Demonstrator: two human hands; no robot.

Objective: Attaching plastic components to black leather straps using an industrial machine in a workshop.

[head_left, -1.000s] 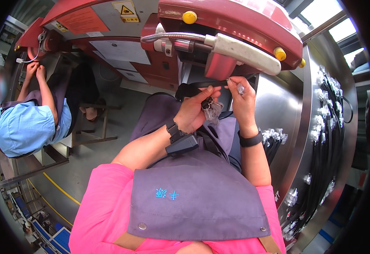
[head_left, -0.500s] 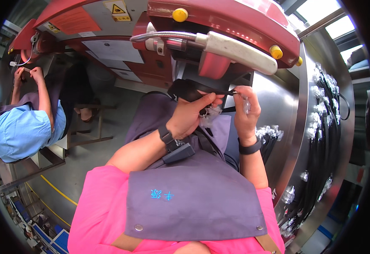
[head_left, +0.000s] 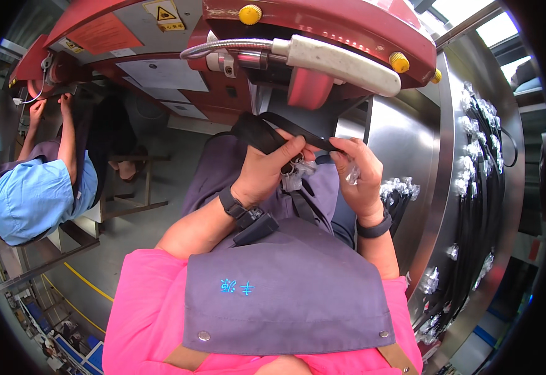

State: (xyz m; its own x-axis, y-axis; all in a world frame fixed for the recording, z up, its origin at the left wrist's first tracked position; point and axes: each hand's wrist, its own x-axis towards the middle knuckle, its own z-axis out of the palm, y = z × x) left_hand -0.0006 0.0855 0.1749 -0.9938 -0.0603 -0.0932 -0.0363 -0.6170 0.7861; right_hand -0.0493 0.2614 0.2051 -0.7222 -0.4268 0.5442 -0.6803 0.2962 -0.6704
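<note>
My left hand pinches folded black strap; clear plastic wrap hangs below thumb. Ahead of fingers, red roller, apart from strap. My right hand pinches strap's other part. Farther right, many black straps lie; finished or waiting, I cannot tell.

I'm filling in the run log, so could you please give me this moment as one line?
left hand: holds black strap | right hand: pinches black strap | clear plastic: at left hand | red machine: beyond hands
</note>
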